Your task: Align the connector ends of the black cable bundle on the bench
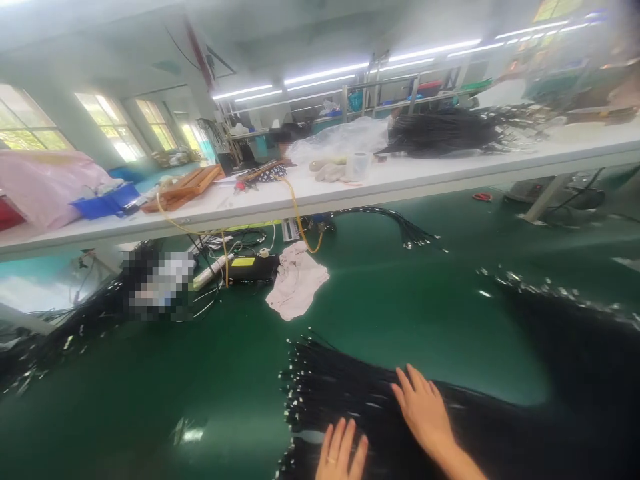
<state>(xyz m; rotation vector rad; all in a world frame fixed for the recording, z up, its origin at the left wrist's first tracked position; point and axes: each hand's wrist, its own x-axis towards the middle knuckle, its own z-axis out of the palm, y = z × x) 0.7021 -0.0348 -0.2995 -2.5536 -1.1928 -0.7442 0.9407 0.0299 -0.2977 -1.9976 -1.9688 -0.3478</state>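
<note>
A wide spread of black cables (350,380) with small pale connectors on their ends lies in front of me, over the green surface. My left hand (341,453) rests on or just over it near the connector ends, its fingers stretched out and a ring on one finger. Farther right, my right hand (424,408) lies flat across the cables, fingers spread, close to the bundle's far edge. Neither hand grips anything. The cables run off to the right, where another dark mass of cables (575,333) with shiny ends appears blurred.
A long white bench (400,177) crosses the view, holding a blue bin (107,200), a wooden block (187,188) and a black cable bundle (440,132). Beneath it are a pale cloth (297,283), a black box (253,269) and more cables (100,300) at left.
</note>
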